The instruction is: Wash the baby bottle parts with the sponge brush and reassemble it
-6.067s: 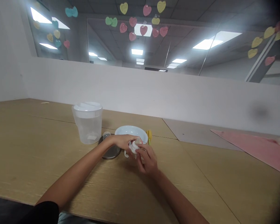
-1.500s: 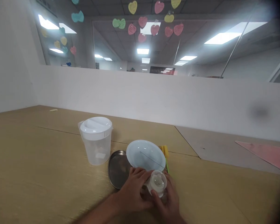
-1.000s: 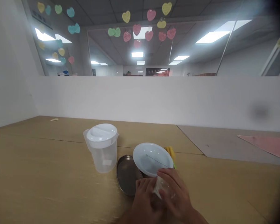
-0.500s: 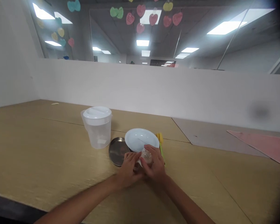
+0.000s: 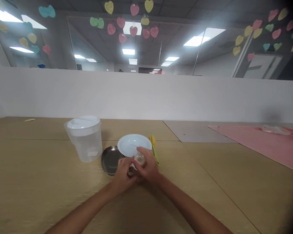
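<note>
Between my hands, in front of the white bowl (image 5: 123,148), is a small clear rounded container (image 5: 139,158) with a white part below it. My right hand (image 5: 149,167) is closed round the clear part, thumb on the near side and fingers over the top. My left hand (image 5: 123,174) grips the lower left of the same container. A small dark, round opening or end (image 5: 130,173) shows by the left thumb; what it belongs to is unclear. The bowl lies partly over a round dark metal dish (image 5: 109,161). Fingers hide much of the container.
A translucent pitcher (image 5: 88,148) with a white lid stands at the left. Right of the bowl lies a yellow-headed brush (image 5: 153,141) with a green handle. A pink mat (image 5: 258,143) and a grey sheet (image 5: 192,133) lie to the right. A white wall (image 5: 127,96) backs the table.
The view has swung to the right, so everything sits further left in the picture. Both hands keep hold of the clear container, with little change in grip.
</note>
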The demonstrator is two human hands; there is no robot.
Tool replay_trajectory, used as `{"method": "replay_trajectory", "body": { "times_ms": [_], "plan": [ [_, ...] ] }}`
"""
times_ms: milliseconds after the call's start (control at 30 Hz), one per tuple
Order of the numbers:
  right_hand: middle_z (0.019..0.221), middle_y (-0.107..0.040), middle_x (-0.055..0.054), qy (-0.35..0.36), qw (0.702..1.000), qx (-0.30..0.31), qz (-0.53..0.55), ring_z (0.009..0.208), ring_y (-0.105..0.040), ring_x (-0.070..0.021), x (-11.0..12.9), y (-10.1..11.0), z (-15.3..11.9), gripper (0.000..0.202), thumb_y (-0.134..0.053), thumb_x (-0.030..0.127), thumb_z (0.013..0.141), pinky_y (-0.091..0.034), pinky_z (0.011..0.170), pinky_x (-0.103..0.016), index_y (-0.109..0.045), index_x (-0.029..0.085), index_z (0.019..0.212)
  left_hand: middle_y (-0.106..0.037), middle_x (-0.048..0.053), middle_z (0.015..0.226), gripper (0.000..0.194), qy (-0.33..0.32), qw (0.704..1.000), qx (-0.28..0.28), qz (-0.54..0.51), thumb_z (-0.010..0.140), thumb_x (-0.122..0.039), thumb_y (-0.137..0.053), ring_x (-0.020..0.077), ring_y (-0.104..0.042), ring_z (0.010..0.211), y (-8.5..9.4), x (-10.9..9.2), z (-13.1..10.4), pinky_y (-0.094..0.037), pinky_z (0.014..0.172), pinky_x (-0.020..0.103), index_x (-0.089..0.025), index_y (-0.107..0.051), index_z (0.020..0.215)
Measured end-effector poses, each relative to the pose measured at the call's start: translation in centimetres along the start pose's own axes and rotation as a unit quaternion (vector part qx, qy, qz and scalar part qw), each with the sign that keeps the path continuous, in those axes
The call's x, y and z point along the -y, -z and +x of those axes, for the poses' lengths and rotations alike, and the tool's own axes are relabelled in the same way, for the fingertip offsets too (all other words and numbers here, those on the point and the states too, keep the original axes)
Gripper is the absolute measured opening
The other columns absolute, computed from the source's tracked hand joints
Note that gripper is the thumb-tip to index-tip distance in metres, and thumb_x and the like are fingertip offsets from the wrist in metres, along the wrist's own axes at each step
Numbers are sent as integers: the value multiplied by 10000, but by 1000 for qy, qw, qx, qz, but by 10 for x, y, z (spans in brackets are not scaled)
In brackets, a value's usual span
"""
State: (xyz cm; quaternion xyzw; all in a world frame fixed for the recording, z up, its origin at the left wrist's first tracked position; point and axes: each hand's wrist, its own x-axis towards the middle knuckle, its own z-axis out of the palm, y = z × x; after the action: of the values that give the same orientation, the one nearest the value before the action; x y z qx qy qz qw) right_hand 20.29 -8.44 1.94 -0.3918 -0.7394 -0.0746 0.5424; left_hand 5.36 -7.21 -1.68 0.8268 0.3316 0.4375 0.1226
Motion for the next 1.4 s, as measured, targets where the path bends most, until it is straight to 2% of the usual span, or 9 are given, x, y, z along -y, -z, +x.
{"method": "replay_trajectory", "body": {
  "times_ms": [100,167,433,733,833,1000,1200,1300,1400],
  "plan": [
    [1079,-622,-85,-111,993,-24,18,921,-615,-206,4,-2,-5,510,-636,357,733,-516,769,-337,-454,195,1181,-614,66,1050,519,-13,1000,1,17,734,-390,-640,246,-524,975,1,1,1,-358,875,419,-202,-469,1187],
    [1061,-625,-83,-146,989,-23,13,906,-617,-209,5,-3,-7,512,-640,373,724,-515,759,-337,-462,192,1168,-616,61,1047,548,-17,1000,3,26,724,-387,-648,242,-524,973,0,2,2,-359,874,416,-207,-461,1207],
    [974,-656,-55,-147,989,12,12,876,-620,-211,4,2,4,413,-656,412,683,-498,775,-344,-549,209,1027,-535,112,1219,661,-31,997,4,70,683,-399,-682,284,-444,1143,0,5,2,-301,975,457,-200,-418,1256],
    [746,-637,5,-139,990,24,24,697,-606,-173,3,8,10,362,-688,419,647,-495,661,-316,-570,218,923,-578,110,1108,583,-74,993,0,97,700,-466,-657,273,-478,1086,2,2,1,-280,995,478,-185,-464,1173],
    [794,-649,1,-143,989,28,38,700,-606,-171,1,10,12,353,-680,431,672,-498,664,-325,-562,222,931,-592,103,1057,585,-79,993,6,91,700,-462,-654,267,-493,1044,2,0,2,-321,950,451,-175,-463,1173],
    [988,-653,-67,-100,995,29,12,914,-613,-239,3,16,13,415,-624,499,739,-480,803,-391,-548,224,1040,-596,92,1063,581,-60,994,-7,92,692,-377,-648,265,-498,1036,1,0,4,-324,941,446,-179,-451,1201],
    [1140,-595,-98,-52,992,-88,79,1071,-565,-231,-5,26,16,505,-493,547,829,-461,900,-397,-428,215,1205,-590,103,1120,622,-64,993,-14,100,720,-434,-624,270,-496,1058,1,0,2,-320,951,445,-178,-417,1248],
    [1167,-572,-107,-110,981,-130,92,1060,-563,-217,-20,26,20,505,-544,459,828,-474,887,-378,-415,204,1244,-589,114,1129,646,-69,992,-22,107,728,-473,-621,277,-498,1057,3,2,0,-317,952,450,-157,-413,1251],
    [1187,-542,-118,-160,979,-113,48,1024,-557,-210,-34,24,23,454,-587,367,802,-500,820,-344,-483,193,1208,-596,111,1125,645,-73,991,-21,106,731,-481,-619,276,-504,1058,5,3,-1,-308,961,456,-158,-414,1251]
  ]
}}
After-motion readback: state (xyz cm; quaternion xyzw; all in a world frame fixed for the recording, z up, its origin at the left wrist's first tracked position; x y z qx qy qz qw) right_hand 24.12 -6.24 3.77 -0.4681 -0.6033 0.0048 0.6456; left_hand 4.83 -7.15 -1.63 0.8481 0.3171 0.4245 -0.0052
